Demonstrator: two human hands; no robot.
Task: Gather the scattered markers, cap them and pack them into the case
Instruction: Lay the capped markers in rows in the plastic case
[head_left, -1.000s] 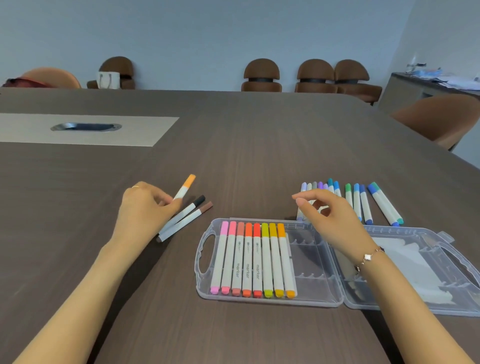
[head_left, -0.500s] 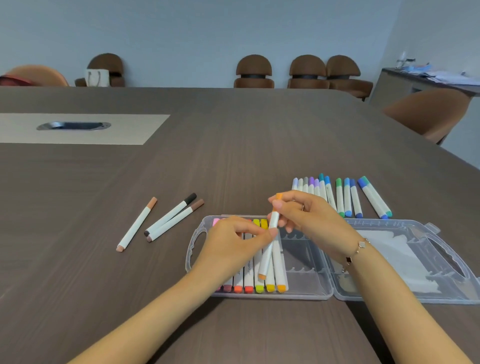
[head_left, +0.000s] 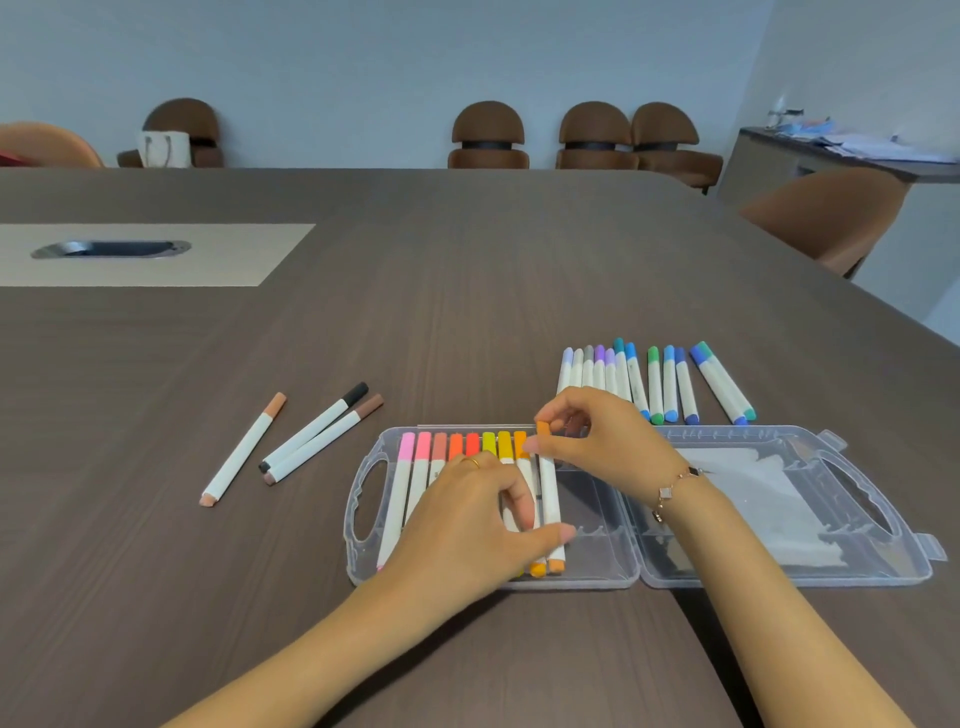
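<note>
Markers in pink through orange are seen lined up in the left half of the open clear case, on the table; an orange marker is pinched at its cap by the right hand and gripped low by the left hand, at the row's right end; loose markers are left beside the case
</note>
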